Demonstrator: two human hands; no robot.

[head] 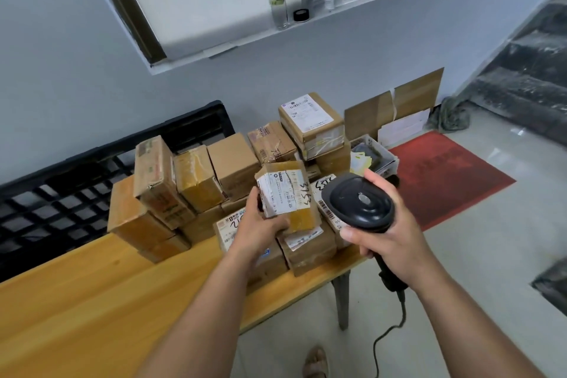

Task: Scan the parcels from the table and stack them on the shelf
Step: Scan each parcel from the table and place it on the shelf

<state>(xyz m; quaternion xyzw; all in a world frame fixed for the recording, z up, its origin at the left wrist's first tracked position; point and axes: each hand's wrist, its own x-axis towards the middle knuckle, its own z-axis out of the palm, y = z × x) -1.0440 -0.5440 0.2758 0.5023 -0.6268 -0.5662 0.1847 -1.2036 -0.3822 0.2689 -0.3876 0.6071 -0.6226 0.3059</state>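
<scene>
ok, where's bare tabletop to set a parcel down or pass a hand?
Free: the near-left stretch of the table, bordered by the black crate behind and the parcel pile to its right. Crowded: the table's right end, where stacked parcels cover it and the left hand holds a parcel beside the scanner in the right hand.

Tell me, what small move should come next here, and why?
Probably swing the scanner in the right hand over the label on the box the left hand holds: the label faces up, the scanner sits beside it, seemingly not aimed there.
</scene>
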